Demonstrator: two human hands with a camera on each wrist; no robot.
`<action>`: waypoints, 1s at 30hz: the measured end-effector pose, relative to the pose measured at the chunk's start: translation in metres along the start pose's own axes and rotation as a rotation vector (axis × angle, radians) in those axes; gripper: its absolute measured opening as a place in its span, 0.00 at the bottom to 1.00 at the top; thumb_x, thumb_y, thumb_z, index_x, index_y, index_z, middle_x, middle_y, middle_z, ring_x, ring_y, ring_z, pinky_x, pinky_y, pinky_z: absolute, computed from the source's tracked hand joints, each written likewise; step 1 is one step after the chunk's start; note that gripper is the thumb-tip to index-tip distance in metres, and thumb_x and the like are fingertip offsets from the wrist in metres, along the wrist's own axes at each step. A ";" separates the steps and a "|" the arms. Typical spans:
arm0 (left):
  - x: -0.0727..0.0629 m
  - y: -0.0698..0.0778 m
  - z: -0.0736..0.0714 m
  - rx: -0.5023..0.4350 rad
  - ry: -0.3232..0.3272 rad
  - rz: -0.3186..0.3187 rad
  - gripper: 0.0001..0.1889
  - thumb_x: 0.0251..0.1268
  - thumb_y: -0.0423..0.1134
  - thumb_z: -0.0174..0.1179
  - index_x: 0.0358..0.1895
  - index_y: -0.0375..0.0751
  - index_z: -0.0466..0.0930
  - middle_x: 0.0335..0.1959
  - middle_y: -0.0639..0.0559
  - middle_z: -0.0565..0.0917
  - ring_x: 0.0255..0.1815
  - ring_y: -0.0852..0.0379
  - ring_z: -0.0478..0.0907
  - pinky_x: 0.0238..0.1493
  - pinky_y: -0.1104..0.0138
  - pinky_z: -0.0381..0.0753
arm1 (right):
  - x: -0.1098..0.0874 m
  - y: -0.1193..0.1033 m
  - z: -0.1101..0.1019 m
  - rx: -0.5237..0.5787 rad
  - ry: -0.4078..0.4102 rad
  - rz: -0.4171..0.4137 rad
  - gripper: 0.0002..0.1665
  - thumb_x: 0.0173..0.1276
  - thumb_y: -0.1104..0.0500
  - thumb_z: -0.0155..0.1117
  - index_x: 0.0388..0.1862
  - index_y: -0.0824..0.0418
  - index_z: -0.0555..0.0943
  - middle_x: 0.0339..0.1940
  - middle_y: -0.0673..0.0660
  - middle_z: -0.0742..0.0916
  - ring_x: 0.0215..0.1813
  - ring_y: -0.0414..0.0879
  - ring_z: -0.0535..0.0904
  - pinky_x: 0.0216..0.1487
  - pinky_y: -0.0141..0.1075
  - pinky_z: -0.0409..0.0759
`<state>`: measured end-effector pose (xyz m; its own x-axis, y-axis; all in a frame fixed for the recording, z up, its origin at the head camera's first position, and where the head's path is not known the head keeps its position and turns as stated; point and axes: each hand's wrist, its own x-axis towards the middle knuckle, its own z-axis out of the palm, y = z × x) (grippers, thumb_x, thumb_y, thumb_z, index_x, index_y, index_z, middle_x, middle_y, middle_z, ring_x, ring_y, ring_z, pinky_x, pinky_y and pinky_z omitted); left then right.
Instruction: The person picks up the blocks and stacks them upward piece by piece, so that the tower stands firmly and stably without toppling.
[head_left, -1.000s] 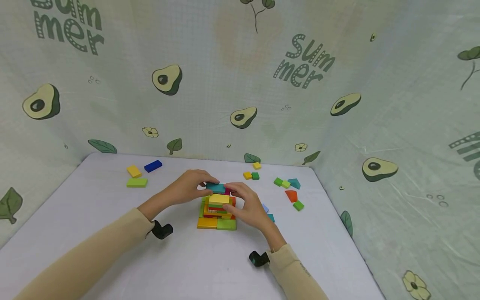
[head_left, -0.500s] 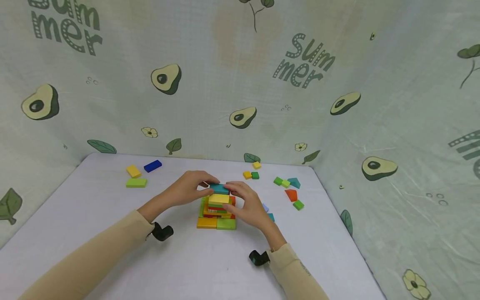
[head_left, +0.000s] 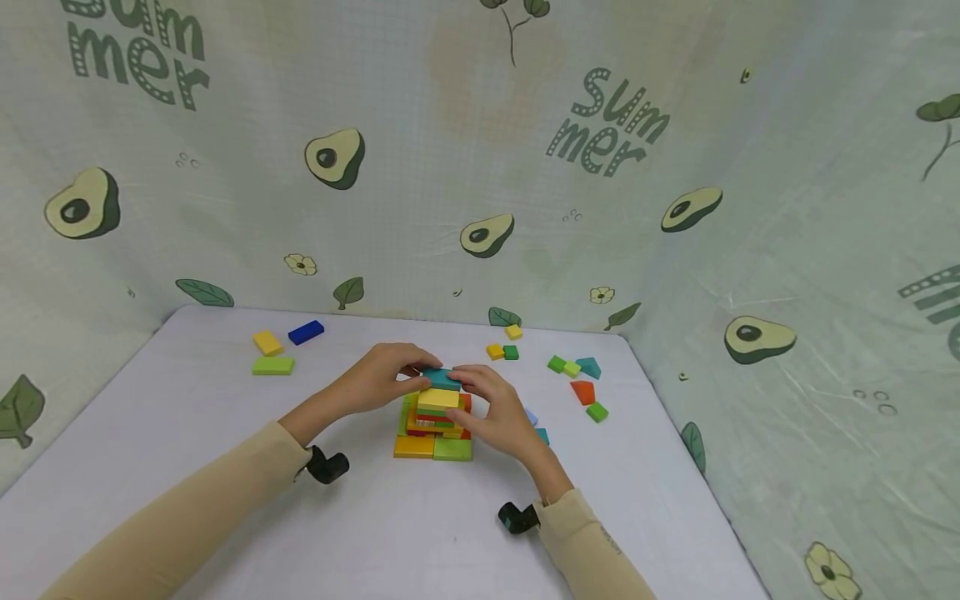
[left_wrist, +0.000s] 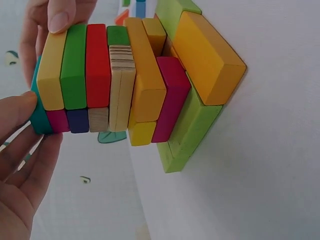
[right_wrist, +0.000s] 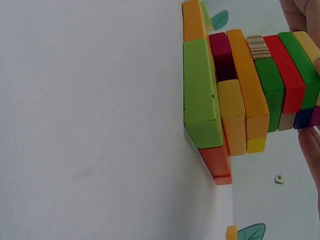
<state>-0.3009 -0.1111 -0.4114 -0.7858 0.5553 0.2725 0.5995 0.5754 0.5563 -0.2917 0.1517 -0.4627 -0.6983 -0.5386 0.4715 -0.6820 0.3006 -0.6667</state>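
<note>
A tower of coloured wooden blocks (left_wrist: 150, 97) stands mid-table, wider at its foot than above. Across the rear of its top lies a teal block (head_left: 441, 379), over a magenta block (left_wrist: 57, 120). My left hand (head_left: 386, 377) pinches the teal block at its left end, thumb on the near side and fingers behind. From the right, my right hand (head_left: 491, 408) steadies the upper tower, its fingertips at the teal block's right end. Its thumb presses the side beside the pale yellow block (head_left: 438, 399). The right hand covers part of the tower's right side.
Behind on the left lie a blue block (head_left: 306, 332), a yellow block (head_left: 267, 342) and a lime block (head_left: 273, 366). Several small pieces, including an orange block (head_left: 583, 392) and a teal block (head_left: 589, 367), are scattered right of the tower. A printed cloth hangs behind.
The teal block has slid a little to the right along the tower's top, and my left hand with it. It now covers the magenta block in the head view. The right hand stays put.
</note>
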 end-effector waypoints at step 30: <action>-0.087 -0.132 -0.086 0.160 0.040 -0.289 0.27 0.73 0.40 0.70 0.72 0.40 0.77 0.68 0.36 0.81 0.65 0.35 0.78 0.63 0.37 0.79 | 0.003 -0.001 0.001 0.001 0.010 -0.018 0.32 0.69 0.61 0.78 0.71 0.55 0.80 0.69 0.53 0.81 0.69 0.49 0.80 0.68 0.44 0.82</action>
<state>-0.3246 -0.2865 -0.4410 -0.9301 0.3337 0.1536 0.3651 0.7944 0.4853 -0.2923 0.1488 -0.4611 -0.6878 -0.5360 0.4896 -0.6945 0.2895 -0.6587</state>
